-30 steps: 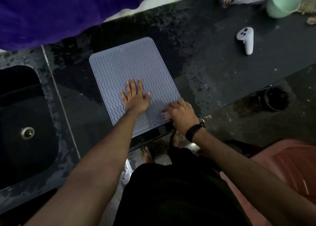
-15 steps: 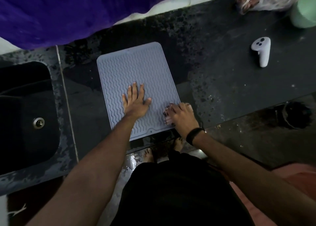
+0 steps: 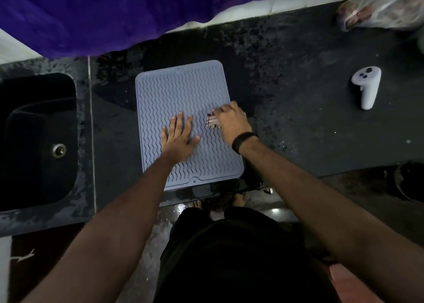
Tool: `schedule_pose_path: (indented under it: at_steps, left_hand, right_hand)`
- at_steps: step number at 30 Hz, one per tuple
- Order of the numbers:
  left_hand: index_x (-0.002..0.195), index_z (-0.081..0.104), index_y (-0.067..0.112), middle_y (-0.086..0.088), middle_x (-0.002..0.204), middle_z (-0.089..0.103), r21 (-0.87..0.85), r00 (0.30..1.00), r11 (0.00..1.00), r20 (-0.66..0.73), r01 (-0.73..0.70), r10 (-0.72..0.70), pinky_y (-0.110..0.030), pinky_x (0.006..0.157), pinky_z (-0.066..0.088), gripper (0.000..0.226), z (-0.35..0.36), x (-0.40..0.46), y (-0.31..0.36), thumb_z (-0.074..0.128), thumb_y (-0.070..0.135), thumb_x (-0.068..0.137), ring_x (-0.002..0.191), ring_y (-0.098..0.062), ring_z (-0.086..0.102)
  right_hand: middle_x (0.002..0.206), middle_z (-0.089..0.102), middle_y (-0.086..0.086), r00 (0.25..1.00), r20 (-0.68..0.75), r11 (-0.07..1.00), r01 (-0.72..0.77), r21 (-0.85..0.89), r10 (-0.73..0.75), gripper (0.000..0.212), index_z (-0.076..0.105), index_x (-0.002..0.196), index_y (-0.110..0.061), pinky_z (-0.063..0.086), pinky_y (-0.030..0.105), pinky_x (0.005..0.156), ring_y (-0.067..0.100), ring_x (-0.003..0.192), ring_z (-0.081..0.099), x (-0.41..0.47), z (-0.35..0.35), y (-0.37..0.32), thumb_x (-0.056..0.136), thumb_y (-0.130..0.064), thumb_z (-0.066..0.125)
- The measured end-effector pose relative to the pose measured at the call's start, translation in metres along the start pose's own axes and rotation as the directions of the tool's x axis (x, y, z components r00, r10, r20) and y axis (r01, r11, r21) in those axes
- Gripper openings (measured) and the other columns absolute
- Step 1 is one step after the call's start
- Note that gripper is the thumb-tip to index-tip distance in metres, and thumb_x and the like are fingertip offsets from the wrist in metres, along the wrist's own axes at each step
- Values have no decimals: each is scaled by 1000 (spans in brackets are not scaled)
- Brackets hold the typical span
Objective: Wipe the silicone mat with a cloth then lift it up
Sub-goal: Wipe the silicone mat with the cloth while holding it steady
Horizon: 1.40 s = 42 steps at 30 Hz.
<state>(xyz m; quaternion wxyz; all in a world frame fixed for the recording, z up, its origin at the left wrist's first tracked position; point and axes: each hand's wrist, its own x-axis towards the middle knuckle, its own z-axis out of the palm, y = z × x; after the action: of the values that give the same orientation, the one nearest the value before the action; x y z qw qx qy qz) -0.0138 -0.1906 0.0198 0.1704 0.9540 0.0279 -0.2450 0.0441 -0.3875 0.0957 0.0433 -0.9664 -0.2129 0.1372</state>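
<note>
A pale blue silicone mat (image 3: 183,91) with a wavy ribbed surface lies flat on the dark wet counter (image 3: 298,123). My left hand (image 3: 179,137) presses flat on the mat's lower middle, fingers spread and straight. My right hand (image 3: 231,123) grips a small pale patterned cloth (image 3: 211,121) against the mat near its right edge. Most of the cloth is hidden under that hand. A black band circles my right wrist.
A dark sink (image 3: 39,139) with a metal drain is sunk into the counter at the left. A white handheld controller (image 3: 367,86) lies at the right. Purple fabric (image 3: 114,11) hangs along the back. A clear plastic bag (image 3: 376,8) sits at the far right.
My right hand has slid the cloth up the mat's right side, from the near right corner to about mid-height. My left hand stays flat on the mat.
</note>
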Motion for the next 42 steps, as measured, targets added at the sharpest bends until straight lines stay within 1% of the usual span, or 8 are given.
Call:
schedule_pose_path:
  at_steps: [7, 13, 16, 22, 27, 36, 39, 42]
  left_hand:
    - [161, -14, 38, 4, 166, -31, -20, 1000, 1000, -11, -16, 16, -48, 120, -21, 73, -1, 0, -1, 28, 61, 106, 151, -17, -32]
    - [161, -15, 37, 4, 166, -30, -29, 1000, 999, -8, -17, 17, -49, 120, -22, 74, -1, 0, 0, 26, 62, 105, 152, -18, -31]
    - [160, -16, 36, 3, 166, -31, -12, 1000, 1000, -10, -12, 12, -48, 119, -22, 73, 0, -1, -1, 25, 62, 105, 152, -19, -30]
    - [162, -14, 32, 2, 167, -28, 11, 1000, 1000, -20, 1, -1, -49, 122, -19, 68, 2, 3, 0, 20, 55, 108, 153, -18, -27]
    - [161, -17, 27, 3, 167, -28, -17, 1000, 1000, -19, 10, -10, -49, 121, -18, 65, 3, 6, 0, 20, 44, 110, 153, -18, -27]
    - [161, -18, 28, 3, 166, -30, -56, 1000, 998, 0, -22, 22, -48, 120, -20, 63, -2, 3, -2, 17, 43, 111, 153, -18, -27]
    - [163, -10, 26, 1, 169, -22, -71, 998, 996, -37, -62, 59, -49, 123, -15, 61, -7, -2, -2, 18, 42, 112, 156, -19, -20]
    - [165, 4, 22, -3, 172, -3, -30, 980, 992, -163, -125, 118, -48, 126, -6, 66, -13, -4, -7, 33, 45, 110, 158, -21, -4]
  right_hand:
    - [145, 43, 11, 999, 20, 999, 31, -42, -31, 48, 51, 133, -11, 30, 45, 105, 33, 128, 36, -46, 27, 0, 85, -10, 56]
    - [141, 48, 4, 994, 111, 997, -1, -79, 10, 40, 54, 129, -17, 34, 39, 101, 28, 123, 39, -101, 29, -8, 89, -15, 49]
    - [127, 58, 2, 992, 116, 995, -49, -84, 59, 37, 60, 123, -18, 39, 37, 99, 25, 120, 43, -89, 16, -12, 87, -17, 54]
    - [123, 60, 8, 991, -125, 995, -42, 92, 54, 45, 57, 127, -12, 42, 39, 100, 28, 119, 44, -7, -7, -41, 82, -8, 61]
    - [144, 45, 11, 1000, -2, 1000, -17, 0, 17, 48, 47, 138, -9, 33, 38, 110, 30, 132, 35, 21, 10, -51, 91, -4, 51]
    - [134, 54, 0, 1000, -4, 999, 12, -41, -12, 45, 56, 130, -19, 31, 38, 107, 25, 126, 39, -52, 40, -41, 86, -11, 51]
    - [137, 53, -1, 1000, 17, 999, 0, -35, 1, 47, 55, 132, -22, 32, 38, 107, 25, 126, 39, -46, 33, -43, 86, -14, 56]
    - [140, 51, 0, 999, 49, 998, -17, -60, 20, 44, 54, 133, -19, 33, 38, 107, 26, 127, 39, -39, 26, -46, 89, -19, 57]
